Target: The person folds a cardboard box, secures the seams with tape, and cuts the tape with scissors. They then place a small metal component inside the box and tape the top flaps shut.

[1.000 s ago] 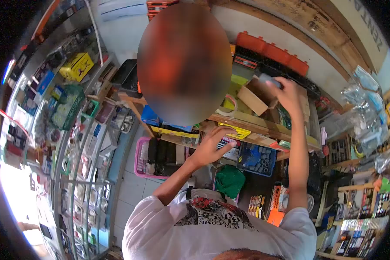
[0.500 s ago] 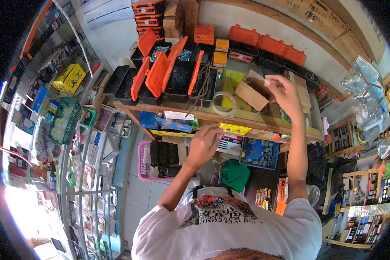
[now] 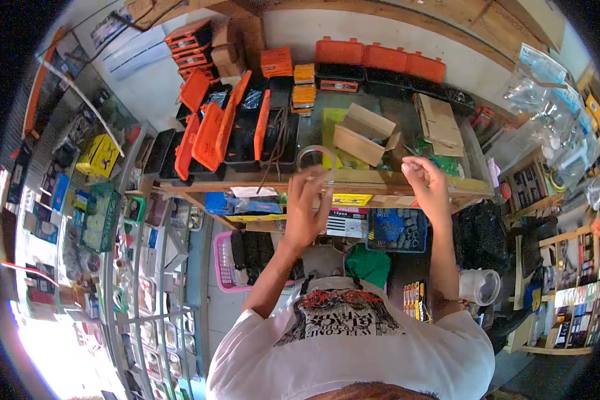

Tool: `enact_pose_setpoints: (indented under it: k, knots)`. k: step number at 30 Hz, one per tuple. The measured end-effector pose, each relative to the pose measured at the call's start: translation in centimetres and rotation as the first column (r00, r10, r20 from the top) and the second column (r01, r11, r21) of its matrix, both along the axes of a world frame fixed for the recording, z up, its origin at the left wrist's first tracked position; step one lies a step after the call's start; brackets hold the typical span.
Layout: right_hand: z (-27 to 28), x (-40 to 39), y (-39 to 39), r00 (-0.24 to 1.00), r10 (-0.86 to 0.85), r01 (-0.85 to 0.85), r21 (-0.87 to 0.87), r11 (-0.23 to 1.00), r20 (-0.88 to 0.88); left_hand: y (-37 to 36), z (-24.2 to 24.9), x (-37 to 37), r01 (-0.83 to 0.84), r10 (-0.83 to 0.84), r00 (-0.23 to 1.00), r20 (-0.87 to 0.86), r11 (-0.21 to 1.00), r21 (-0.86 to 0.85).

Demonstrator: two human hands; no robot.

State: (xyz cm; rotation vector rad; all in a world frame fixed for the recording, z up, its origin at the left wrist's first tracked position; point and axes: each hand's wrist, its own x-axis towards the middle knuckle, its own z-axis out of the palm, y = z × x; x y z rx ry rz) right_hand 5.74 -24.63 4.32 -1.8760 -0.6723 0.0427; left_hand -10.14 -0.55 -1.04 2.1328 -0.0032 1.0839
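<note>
My left hand (image 3: 305, 207) is raised at the front edge of the glass-topped counter, fingers apart and slightly blurred. Its fingertips overlap the near side of a roll of tape (image 3: 302, 155) lying on the glass. To the right, my right hand (image 3: 427, 187) is held over the counter's front edge, with thumb and forefinger drawn together in a pinch; I cannot tell what is between them. Just beyond it stands an open cardboard box (image 3: 358, 143), its flap toward my right hand and some small grey pieces inside.
Black bins with raised orange lids (image 3: 210, 143) line the counter's left part. Flattened cardboard (image 3: 440, 127) lies at the right. Below are a blue basket of grey fittings (image 3: 413, 241) and a pink basket (image 3: 225, 263). A glass display shelf (image 3: 137, 253) stands left.
My right hand has drawn back from over the cardboard box toward the counter's front edge. The left hand has risen to the tape roll. The whole view has shifted a little.
</note>
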Motion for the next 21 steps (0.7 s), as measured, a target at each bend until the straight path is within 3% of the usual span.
enact_pose_setpoints:
  k: [3, 5, 8, 9, 11, 14, 17, 18, 20, 21]
  knots:
    - [-1.9, 0.4, 1.6, 0.984, -0.08, 0.065, 0.098, 0.993, 0.16, 0.5, 3.0, 4.3, 0.042, -0.041, 0.999, 0.018, 0.999, -0.033]
    - [-2.1, 0.7, 2.7, 0.977, -0.088, 0.094, -0.021, 0.995, 0.195, 1.5, 3.1, 8.4, 0.118, -0.115, 0.993, 0.031, 0.987, -0.106]
    - [-2.9, 1.2, 4.5, 0.897, -0.096, 0.141, -0.074, 0.987, 0.431, 3.7, 3.2, 11.7, 0.279, -0.295, 0.924, -0.243, 0.955, -0.097]
    - [-2.2, 0.8, 5.1, 0.885, -0.126, 0.138, 0.007, 0.99, 0.449, 3.9, 3.2, 12.4, 0.283, -0.289, 0.93, -0.229, 0.957, -0.059]
    - [-3.9, 2.8, 5.4, 0.768, -0.116, 0.144, 0.007, 0.99, 0.63, 3.9, 2.3, 12.8, 0.289, -0.28, 0.935, -0.218, 0.957, 0.009]
    - [-4.7, 3.7, 5.0, 0.811, -0.065, 0.116, -0.051, 0.992, 0.582, 3.2, 1.6, 12.5, 0.181, -0.154, 0.969, -0.191, 0.975, 0.133]
    - [-4.6, 4.3, 4.7, 0.881, -0.073, 0.104, -0.041, 0.994, 0.468, 2.3, 2.7, 12.3, 0.12, -0.119, 0.993, -0.024, 0.991, 0.055]
    - [-4.7, 4.7, 4.6, 0.895, -0.064, 0.088, -0.033, 0.996, 0.442, 2.4, 2.7, 12.4, 0.147, -0.145, 0.988, -0.059, 0.988, 0.037]
    - [-4.9, 5.1, 4.9, 0.955, -0.039, 0.01, 0.1, 0.995, 0.296, 2.9, 2.2, 12.8, 0.196, -0.194, 0.973, -0.127, 0.981, -0.002]
    - [-4.1, 4.9, 5.0, 0.975, -0.018, -0.021, 0.17, 0.985, 0.222, 3.3, 1.9, 12.9, 0.178, -0.159, 0.979, -0.13, 0.972, 0.152]
